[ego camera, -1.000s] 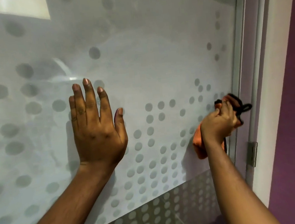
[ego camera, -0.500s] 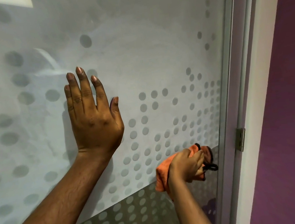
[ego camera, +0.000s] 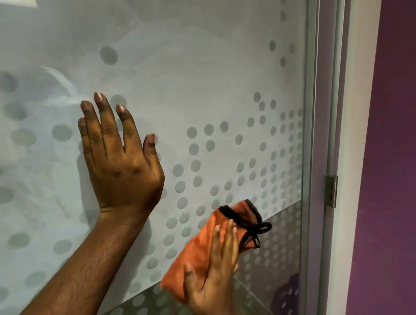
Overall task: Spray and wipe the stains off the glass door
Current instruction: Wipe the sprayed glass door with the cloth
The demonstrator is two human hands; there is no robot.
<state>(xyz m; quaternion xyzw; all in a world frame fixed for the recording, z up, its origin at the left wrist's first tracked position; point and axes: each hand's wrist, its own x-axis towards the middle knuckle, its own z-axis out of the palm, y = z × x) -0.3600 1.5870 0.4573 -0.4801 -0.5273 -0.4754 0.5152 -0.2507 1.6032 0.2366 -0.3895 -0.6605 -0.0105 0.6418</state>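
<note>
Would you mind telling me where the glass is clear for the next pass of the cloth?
Free: the glass door above the flat left hand, and between that hand and the door frame. Crowded: the lower centre, where the right hand presses the orange cloth.

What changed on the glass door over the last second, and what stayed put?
The right hand carried the orange cloth down the glass door from beside the frame, then left, and opened from a fist to a flat palm pressing the cloth. The left hand stayed flat on the glass.
</note>
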